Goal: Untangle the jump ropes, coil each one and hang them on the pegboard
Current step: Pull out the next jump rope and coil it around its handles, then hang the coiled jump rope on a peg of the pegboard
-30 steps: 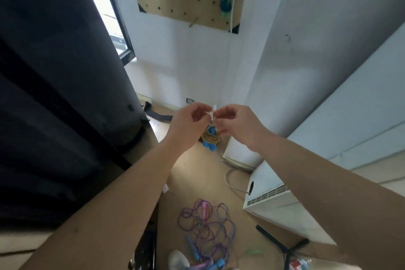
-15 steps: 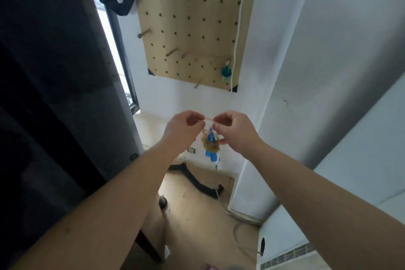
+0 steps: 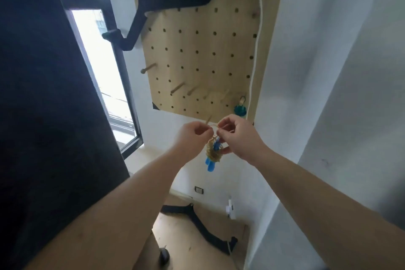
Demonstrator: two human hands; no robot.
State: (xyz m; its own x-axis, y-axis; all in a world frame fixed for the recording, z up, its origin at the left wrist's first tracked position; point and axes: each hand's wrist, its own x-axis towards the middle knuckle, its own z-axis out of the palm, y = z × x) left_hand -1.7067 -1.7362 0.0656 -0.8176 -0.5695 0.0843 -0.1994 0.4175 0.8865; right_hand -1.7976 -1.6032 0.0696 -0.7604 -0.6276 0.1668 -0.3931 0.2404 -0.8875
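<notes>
A small coiled jump rope (image 3: pixel 213 153), tan cord with blue handles, hangs between my two hands just below the wooden pegboard (image 3: pixel 197 55). My left hand (image 3: pixel 192 138) pinches a thin loop of its cord at the top. My right hand (image 3: pixel 238 138) pinches the other end of that loop, its lower fingers curled against the coil. A wooden peg (image 3: pixel 208 119) sticks out right above the loop. Another coiled rope with teal handles (image 3: pixel 240 109) hangs on a peg at the board's lower right.
Several bare pegs (image 3: pixel 177 88) stick out of the board. A black arm-shaped bracket (image 3: pixel 175 0) crosses its top and a white cable (image 3: pixel 256 50) runs down its right side. A dark curtain (image 3: pixel 43 116) fills the left. A black stand leg (image 3: pixel 197 219) lies on the floor below.
The view has tilted up from the floor to the pegboard. Both hands have risen with the coil and now sit just under the board's lower edge.
</notes>
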